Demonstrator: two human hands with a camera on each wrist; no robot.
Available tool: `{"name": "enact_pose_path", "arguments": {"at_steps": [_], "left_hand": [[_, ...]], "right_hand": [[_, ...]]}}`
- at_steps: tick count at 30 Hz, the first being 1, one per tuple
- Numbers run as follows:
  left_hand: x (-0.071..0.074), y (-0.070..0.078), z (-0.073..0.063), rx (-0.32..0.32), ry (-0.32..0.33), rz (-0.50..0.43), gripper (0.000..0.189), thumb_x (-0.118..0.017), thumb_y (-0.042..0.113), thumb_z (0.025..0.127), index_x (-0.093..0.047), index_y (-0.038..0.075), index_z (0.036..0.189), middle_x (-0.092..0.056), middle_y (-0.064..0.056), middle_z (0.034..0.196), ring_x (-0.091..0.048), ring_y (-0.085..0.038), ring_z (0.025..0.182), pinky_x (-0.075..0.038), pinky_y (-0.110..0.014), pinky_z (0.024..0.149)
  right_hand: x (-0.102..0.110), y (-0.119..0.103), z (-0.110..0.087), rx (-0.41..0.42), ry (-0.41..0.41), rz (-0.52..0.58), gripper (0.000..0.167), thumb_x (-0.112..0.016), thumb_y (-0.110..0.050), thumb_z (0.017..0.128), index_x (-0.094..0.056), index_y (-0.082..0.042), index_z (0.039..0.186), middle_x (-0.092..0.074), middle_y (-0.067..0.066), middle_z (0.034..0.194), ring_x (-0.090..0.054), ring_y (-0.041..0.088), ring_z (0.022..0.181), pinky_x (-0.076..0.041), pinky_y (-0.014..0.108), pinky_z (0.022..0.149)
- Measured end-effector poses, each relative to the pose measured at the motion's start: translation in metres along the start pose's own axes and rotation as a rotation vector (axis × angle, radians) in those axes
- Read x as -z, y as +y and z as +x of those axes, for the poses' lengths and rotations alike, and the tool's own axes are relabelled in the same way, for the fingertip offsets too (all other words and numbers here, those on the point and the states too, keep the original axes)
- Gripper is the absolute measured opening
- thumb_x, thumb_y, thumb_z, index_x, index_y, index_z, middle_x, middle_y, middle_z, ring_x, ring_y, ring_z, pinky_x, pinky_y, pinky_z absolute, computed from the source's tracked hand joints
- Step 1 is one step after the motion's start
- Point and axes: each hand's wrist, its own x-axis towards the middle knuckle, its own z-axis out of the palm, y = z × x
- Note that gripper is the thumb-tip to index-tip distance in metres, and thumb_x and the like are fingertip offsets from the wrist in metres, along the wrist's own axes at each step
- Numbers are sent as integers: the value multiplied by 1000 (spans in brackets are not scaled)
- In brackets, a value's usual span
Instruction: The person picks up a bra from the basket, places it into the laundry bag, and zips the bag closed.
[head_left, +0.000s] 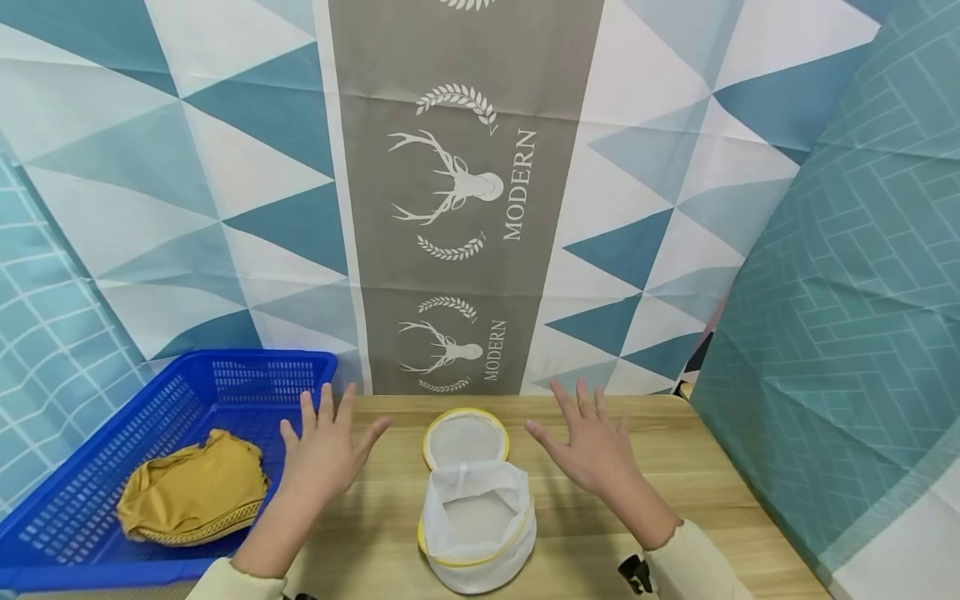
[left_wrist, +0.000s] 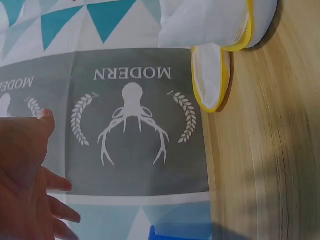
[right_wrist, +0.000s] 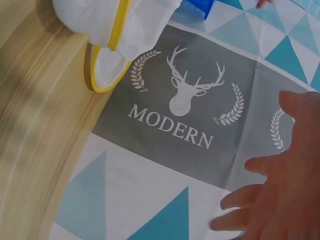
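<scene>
A white mesh laundry bag with yellow trim stands on the wooden table between the two hands. Its top gapes upward, and its round yellow-rimmed lid lies folded back toward the wall. The left hand hovers to the left of the bag, near the basket's right edge, fingers spread and holding nothing. On the other side, the right hand is raised over the table with its fingers spread too, apart from the bag. Both wrist views show the bag beyond empty fingers.
A blue plastic basket sits at the left, with a mustard-yellow garment with a patterned edge inside. A patterned cloth with deer prints hangs behind the wooden table. A teal curtain borders the right side.
</scene>
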Motion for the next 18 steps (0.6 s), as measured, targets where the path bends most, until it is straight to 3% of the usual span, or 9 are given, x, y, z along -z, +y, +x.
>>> {"name": "enact_pose_path", "arguments": {"at_steps": [5, 12, 18], "left_hand": [[6, -5, 0, 21, -4, -7, 94, -23, 73, 88, -22, 0, 147, -17, -32, 149, -9, -55, 135, -10, -75, 100], [13, -18, -2, -7, 81, -10, 82, -36, 63, 92, -37, -5, 139, -39, -33, 137, -36, -53, 123, -33, -70, 90], [21, -38, -5, 7, 77, -68, 79, -39, 58, 93, -40, -9, 135, -42, -37, 132, -40, -56, 117, -35, -66, 91]], "right_hand": [[3, 1, 0, 3, -34, 135, 81, -35, -72, 86, -23, -23, 149, -18, 22, 153, -27, 47, 135, -34, 69, 93], [7, 4, -1, -2, -47, 268, 75, -40, -67, 88, -41, -13, 141, -44, 15, 143, -49, 39, 123, -42, 56, 94], [0, 5, -2, -32, -72, 428, 61, -52, -57, 88, -52, -13, 131, -55, 12, 131, -61, 32, 106, -52, 44, 80]]}}
